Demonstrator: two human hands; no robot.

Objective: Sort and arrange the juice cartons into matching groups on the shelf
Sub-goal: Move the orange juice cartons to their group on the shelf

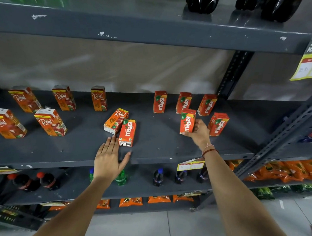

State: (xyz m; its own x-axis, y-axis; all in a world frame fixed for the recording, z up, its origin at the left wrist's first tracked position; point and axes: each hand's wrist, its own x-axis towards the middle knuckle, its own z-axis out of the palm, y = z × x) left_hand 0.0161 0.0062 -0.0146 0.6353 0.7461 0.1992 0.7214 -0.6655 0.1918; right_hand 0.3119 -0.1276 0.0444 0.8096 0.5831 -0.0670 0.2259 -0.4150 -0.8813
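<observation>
On the grey shelf (158, 151), several orange Real cartons (49, 121) stand at the left. Several red Maaza cartons (160, 101) stand at the right. In the middle, one Real carton (115, 120) and one Maaza carton (127, 132) lie flat, touching each other. My right hand (200, 131) is closed around an upright Maaza carton (187, 121) standing on the shelf beside another Maaza carton (218, 124). My left hand (109, 158) is open with fingers spread, its fingertips just short of the two lying cartons.
Dark soda bottles (202, 2) stand on the shelf above. Small bottles (158, 176) and orange snack packets (279, 171) fill the lower shelves. A slanted metal upright (285, 133) bounds the shelf on the right. A yellow price tag (190, 164) hangs from the shelf edge.
</observation>
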